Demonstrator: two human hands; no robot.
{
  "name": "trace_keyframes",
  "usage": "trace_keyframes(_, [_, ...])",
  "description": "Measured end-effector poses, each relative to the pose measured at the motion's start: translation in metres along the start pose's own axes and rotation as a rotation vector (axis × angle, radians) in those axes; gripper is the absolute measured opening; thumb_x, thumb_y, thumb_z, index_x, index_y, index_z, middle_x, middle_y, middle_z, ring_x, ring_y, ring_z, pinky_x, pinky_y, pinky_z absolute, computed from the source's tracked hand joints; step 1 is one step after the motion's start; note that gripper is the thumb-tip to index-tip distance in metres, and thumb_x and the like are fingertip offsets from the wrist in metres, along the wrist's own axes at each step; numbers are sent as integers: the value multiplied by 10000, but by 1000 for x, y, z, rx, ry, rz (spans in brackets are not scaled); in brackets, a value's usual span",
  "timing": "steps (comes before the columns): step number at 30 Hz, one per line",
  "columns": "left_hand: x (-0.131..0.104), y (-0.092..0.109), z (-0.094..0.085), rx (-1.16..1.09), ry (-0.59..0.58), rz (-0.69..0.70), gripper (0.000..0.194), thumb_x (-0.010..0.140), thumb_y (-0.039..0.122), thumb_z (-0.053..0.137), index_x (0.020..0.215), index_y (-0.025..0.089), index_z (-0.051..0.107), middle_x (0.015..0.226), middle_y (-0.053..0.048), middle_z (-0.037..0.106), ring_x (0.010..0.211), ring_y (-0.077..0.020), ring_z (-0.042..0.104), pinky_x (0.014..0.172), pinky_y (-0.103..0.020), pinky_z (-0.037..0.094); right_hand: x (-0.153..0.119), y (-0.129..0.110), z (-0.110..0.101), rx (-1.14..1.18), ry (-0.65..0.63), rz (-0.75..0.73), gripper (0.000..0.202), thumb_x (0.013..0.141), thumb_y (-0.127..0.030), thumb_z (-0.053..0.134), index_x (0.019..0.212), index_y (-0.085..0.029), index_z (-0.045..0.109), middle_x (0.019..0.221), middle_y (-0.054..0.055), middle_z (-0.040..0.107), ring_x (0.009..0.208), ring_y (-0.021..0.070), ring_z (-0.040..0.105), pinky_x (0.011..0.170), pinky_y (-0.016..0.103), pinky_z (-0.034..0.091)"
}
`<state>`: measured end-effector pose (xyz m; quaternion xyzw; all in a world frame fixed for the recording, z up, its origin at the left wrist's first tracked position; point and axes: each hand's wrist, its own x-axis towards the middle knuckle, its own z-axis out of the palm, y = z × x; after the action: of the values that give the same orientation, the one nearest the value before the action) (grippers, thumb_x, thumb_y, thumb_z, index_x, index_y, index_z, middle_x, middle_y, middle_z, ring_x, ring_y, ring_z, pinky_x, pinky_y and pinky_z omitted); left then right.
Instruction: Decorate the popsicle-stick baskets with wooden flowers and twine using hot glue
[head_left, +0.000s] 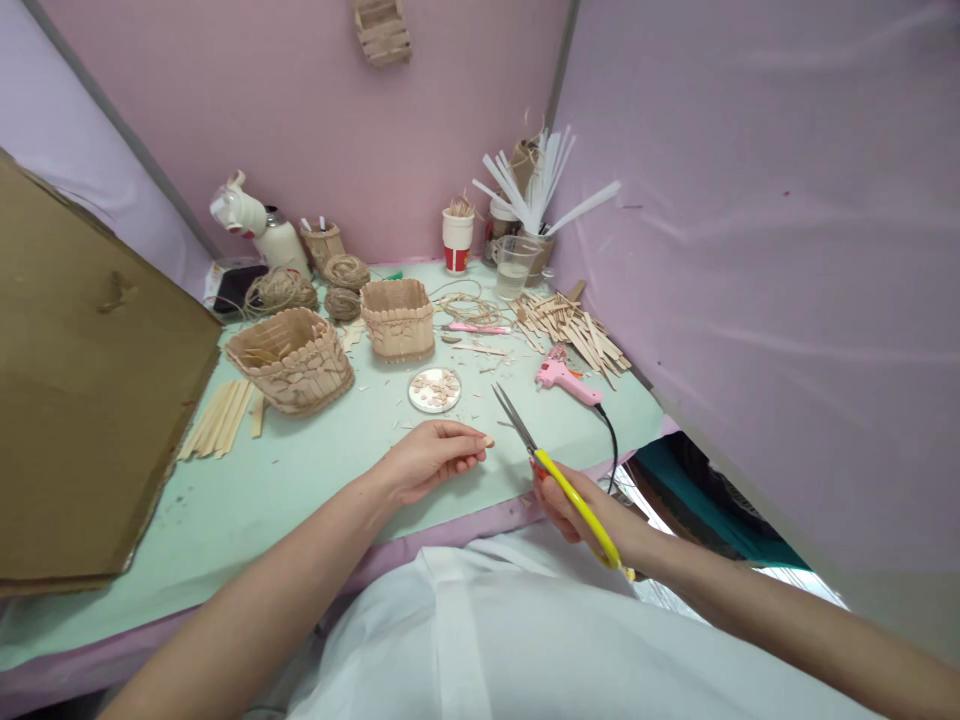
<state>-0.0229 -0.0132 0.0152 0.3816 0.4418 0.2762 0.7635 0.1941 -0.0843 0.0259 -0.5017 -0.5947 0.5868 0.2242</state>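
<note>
Between its thumb and fingertips my left hand (439,460) pinches a small wood piece (488,441), over the front of the table. My right hand (574,505) is wrapped round yellow-handled scissors (581,495), whose blades point up and to the left, slightly parted, and do not touch the wood piece. Just beyond my left hand lies a round white dish (435,390) with several small wood chips in it. Two wooden baskets stand behind: a left one (296,365) with wood pieces inside and a middle one (397,320).
A pink glue gun (568,382) with a black cord lies at the right, before a pile of wood strips (577,330). Flat strips (219,420) lie at the left near a cardboard panel (97,380). Twine balls (346,272), a cup (457,240) and a clear jug (513,270) stand behind.
</note>
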Motion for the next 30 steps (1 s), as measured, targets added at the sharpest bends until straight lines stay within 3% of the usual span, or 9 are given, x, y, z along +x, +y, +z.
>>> trace_keyframes(4, [-1,0,0,-49,-51,5,274,606,286,807,807,121,722,709,-46,644,587,-57,520,586,-178,437,10,-10,1,-55,140,-2,377,802,-568,504,733,-215,392,586,-61,381,511,89,335,491,242,300])
trace_keyframes(8, [-4,-3,0,-64,-189,-28,243,653,291,779,802,112,711,691,-29,611,588,-48,502,585,-168,409,26,-23,4,-79,317,-156,274,732,-436,600,799,-205,470,688,-28,505,547,95,366,542,261,341])
trace_keyframes(12, [-6,-5,0,-53,-309,-74,220,677,305,762,776,118,701,661,-13,578,589,-45,485,566,-160,373,37,-29,12,-70,296,-250,305,727,-466,609,782,-222,435,675,-27,529,521,97,344,537,277,356])
trace_keyframes(16, [-7,-6,1,-36,-332,-77,256,703,358,734,803,125,706,706,-38,610,618,-67,516,594,-182,391,41,-28,15,-43,322,-271,407,712,-529,624,737,-239,338,722,-14,583,555,118,426,546,288,383])
trace_keyframes(20, [-4,-9,6,49,-230,108,296,745,402,679,906,154,706,813,-54,660,694,-98,565,699,-228,437,45,-29,15,-27,410,-292,367,717,-480,639,745,-236,367,719,1,602,594,136,480,578,297,402])
trace_keyframes(23, [-2,-11,10,176,-108,243,264,691,352,725,865,154,707,749,-36,668,664,-111,560,670,-242,441,50,-27,15,-48,443,-270,350,705,-477,646,756,-226,407,703,3,593,592,140,486,572,295,395])
trace_keyframes(26, [-2,-11,12,249,-14,285,216,693,341,713,787,147,700,704,-31,666,629,-112,549,624,-237,433,50,-23,12,-96,469,-245,389,693,-511,643,762,-224,390,684,-21,537,582,132,455,556,281,375])
trace_keyframes(30, [-3,-9,11,202,93,327,203,689,341,715,766,154,691,700,-23,666,639,-111,567,624,-231,436,37,-12,3,-322,366,-166,338,773,-489,566,774,-231,347,676,-51,438,576,121,398,543,257,330])
